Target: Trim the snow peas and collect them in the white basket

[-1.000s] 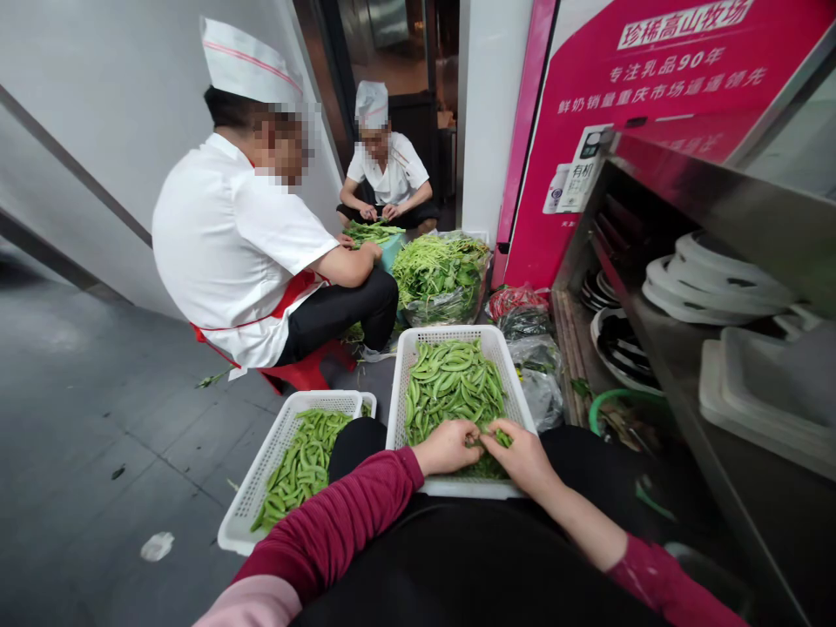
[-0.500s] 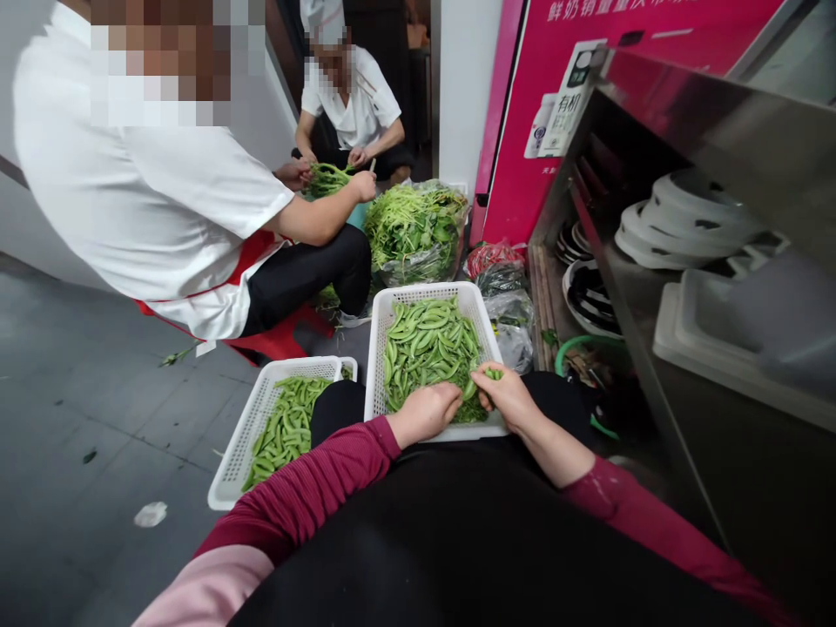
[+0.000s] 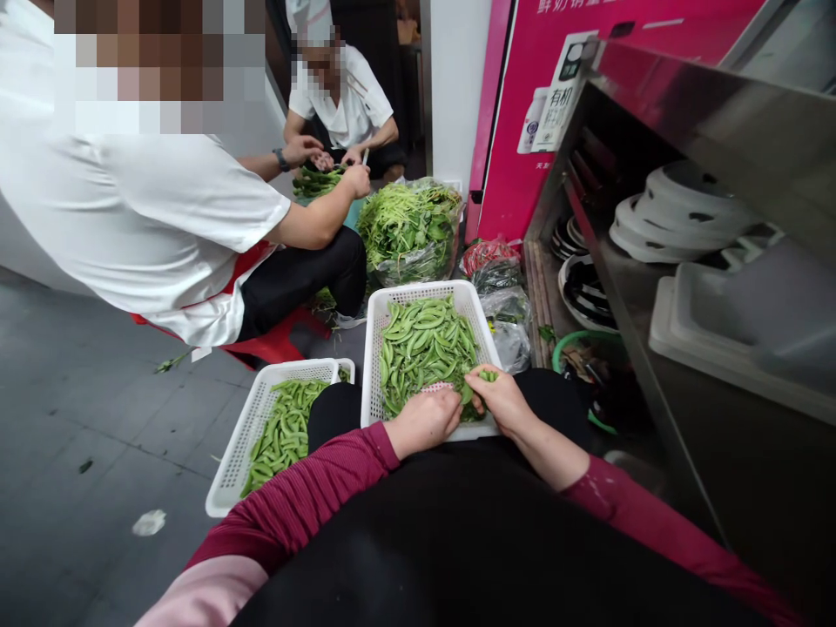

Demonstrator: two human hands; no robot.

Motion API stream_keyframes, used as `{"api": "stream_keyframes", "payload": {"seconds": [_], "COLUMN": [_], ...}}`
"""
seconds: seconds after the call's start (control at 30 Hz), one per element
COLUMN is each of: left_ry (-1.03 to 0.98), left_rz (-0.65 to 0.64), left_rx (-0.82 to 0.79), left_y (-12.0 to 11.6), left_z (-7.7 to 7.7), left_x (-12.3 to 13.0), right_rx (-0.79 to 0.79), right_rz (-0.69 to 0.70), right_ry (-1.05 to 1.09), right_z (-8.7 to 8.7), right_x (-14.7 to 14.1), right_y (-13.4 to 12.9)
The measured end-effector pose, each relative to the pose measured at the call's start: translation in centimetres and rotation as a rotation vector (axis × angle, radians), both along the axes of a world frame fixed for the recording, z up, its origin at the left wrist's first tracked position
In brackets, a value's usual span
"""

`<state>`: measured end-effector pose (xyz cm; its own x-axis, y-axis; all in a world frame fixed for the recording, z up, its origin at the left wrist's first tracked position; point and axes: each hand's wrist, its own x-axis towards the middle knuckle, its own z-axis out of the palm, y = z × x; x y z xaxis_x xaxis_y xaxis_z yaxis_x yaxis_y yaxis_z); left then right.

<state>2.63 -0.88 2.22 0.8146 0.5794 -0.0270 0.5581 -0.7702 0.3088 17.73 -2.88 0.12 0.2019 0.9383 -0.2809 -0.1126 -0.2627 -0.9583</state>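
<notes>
A white perforated basket point(image 3: 374, 348) of green pea pods point(image 3: 428, 344) rests on my lap. Over its near edge, my right hand point(image 3: 502, 401) is closed around a few pods, whose green ends point(image 3: 487, 375) show above the fingers. One pod point(image 3: 466, 395) spans the small gap between both hands. My left hand point(image 3: 428, 420) has its fingers pinched at that pod, knuckles up; the fingertips are partly hidden. Beside my left knee, a second white basket point(image 3: 225, 475) on the floor contains more pea pods point(image 3: 280, 431).
Two people in white point(image 3: 150, 218) work with leafy stems at the back left, one on a red stool point(image 3: 280, 341). A bag of greens point(image 3: 411, 226) stands beyond my basket. At right, a metal shelf point(image 3: 643, 348) carries white trays point(image 3: 738, 340); a green-rimmed basket point(image 3: 562, 348) is below.
My hands have come closer together at the pod over the basket's near edge. The seated person's far hand has lifted off the stems. The view has shifted slightly.
</notes>
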Motion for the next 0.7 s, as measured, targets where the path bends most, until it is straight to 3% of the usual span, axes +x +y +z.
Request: {"api": "stream_keyframes", "payload": {"seconds": [0.17,0.4,0.47,0.63,0.7], "left_ry": [0.058,0.087,0.035,-0.008,-0.010], "left_rz": [-0.075,-0.086,-0.028,0.343,0.326], "left_rx": [-0.043,-0.086,-0.091,-0.096,-0.102], "left_y": [0.1,-0.5,0.1,3.1,3.3], "left_z": [0.1,0.1,0.0,-0.8,-0.7], "left_x": [-0.4,-0.2,-0.3,-1.8,-2.4], "right_rx": [-0.018,-0.049,-0.061,-0.139,-0.188], "right_rz": [0.043,0.063,0.157,0.376,0.402], "right_ry": [0.030,0.067,0.155,0.416,0.433], "right_z": [-0.6,-0.7,-0.2,0.6,0.5], "right_x": [0.0,-0.5,-0.4,0.8,1.2], "right_y": [-0.4,-0.7,-0.8,-1.2,-1.4]}}
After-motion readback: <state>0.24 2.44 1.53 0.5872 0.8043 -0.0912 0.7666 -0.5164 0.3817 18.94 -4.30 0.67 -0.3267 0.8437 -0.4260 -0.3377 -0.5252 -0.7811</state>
